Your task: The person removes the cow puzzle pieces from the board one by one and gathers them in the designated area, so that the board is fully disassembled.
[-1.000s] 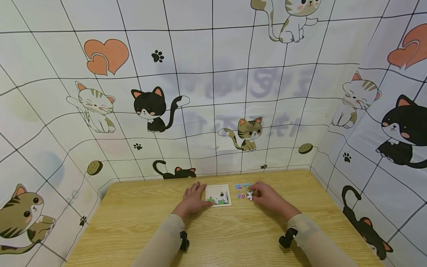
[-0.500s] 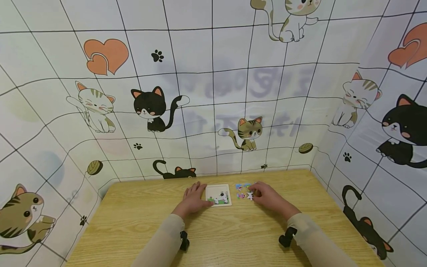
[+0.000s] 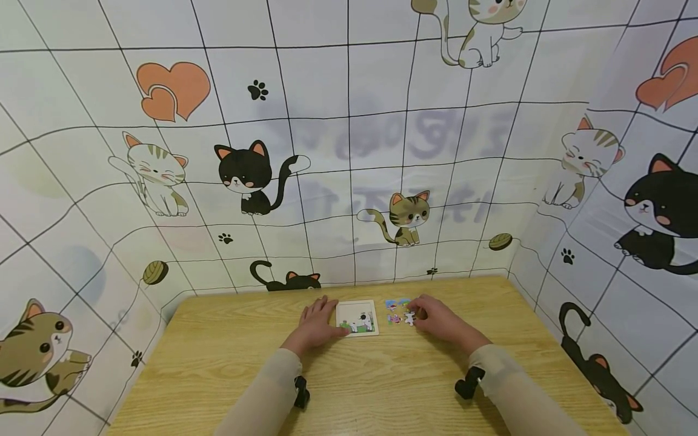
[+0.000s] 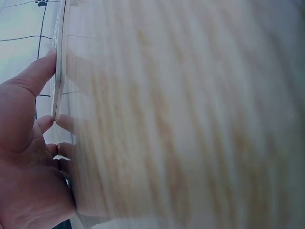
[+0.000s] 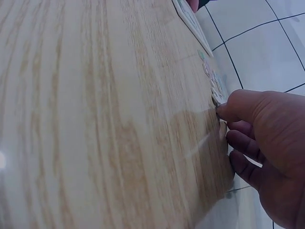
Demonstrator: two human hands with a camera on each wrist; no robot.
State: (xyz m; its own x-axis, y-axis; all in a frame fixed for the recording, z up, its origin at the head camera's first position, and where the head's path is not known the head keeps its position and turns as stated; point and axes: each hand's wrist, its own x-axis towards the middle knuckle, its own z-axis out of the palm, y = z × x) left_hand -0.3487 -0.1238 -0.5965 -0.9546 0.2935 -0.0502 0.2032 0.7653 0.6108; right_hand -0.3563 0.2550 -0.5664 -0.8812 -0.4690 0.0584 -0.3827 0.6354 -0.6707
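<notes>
A small square puzzle tray (image 3: 357,307) with a pale rim lies flat on the table; a green, white and black picture fills its lower part. My left hand (image 3: 315,325) rests at its left side, the thumb on the lower rim and the fingers stretched along the left edge. Right of the tray sit several loose puzzle pieces (image 3: 390,305) in blue, pink and green. My right hand (image 3: 438,318) is at the group's right side, fingers bent, pinching at a mostly white puzzle piece (image 3: 409,318). In the right wrist view, the thumb (image 5: 228,109) meets the piece's edge.
The wooden table (image 3: 360,387) ends at a wall covering (image 3: 349,151) printed with cats and grid lines, close behind the tray. Black wrist mounts (image 3: 301,392) sit at both sleeve cuffs.
Both hands stay almost still. The tray and the loose pieces keep their places; only a slight shift of the head view shows.
</notes>
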